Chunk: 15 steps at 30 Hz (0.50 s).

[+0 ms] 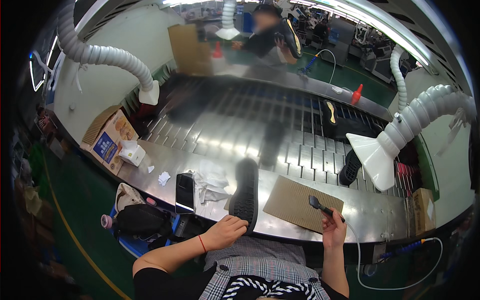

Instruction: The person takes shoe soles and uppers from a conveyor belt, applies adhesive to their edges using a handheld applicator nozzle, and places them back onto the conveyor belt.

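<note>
A black shoe sole with a ridged tread juts over the near edge of the metal bench. My left hand has its fingers closed at the sole's lower left edge. In my right hand is a black-handled brush, its dark bristles pointing up and left. A thin pale hose runs from the handle's end. Beneath the brush lies a piece of corrugated cardboard. White cloth or paper is crumpled left of the sole, beside a dark phone or tablet.
A slatted metal conveyor crosses beyond the bench, bearing another sole at right. A white extraction hood hangs low there. Cardboard boxes stand at both ends. Across the conveyor, a blurred person holds up a shoe.
</note>
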{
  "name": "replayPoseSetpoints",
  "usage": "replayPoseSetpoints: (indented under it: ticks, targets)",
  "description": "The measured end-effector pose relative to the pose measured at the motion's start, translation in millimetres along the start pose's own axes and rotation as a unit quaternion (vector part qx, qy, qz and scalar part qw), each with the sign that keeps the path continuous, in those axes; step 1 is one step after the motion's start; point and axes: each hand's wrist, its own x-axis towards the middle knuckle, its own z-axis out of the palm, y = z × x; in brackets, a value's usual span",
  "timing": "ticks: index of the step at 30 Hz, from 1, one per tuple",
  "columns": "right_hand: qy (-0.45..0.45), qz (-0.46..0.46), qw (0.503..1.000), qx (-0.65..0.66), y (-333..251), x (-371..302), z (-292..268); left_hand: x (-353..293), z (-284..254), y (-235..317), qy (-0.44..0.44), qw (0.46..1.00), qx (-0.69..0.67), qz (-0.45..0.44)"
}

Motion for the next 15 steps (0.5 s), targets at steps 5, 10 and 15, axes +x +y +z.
replayPoseSetpoints:
  ticks: [5, 10, 15]
  targets:
    - [0.009, 0.021, 1.0, 0.008, 3, -2, 1, -21, 35, -15, 0.131, 0.97, -0.093, -0.18]
    - [-0.04, 0.022, 0.999, 0.022, 8, -7, 6, 2, 75, -71, 0.136, 0.877, -0.122, -0.444]
    - [-0.045, 0.039, 0.998, 0.015, 9, -12, 13, 22, 79, -96, 0.08, 0.811, -0.257, -0.52]
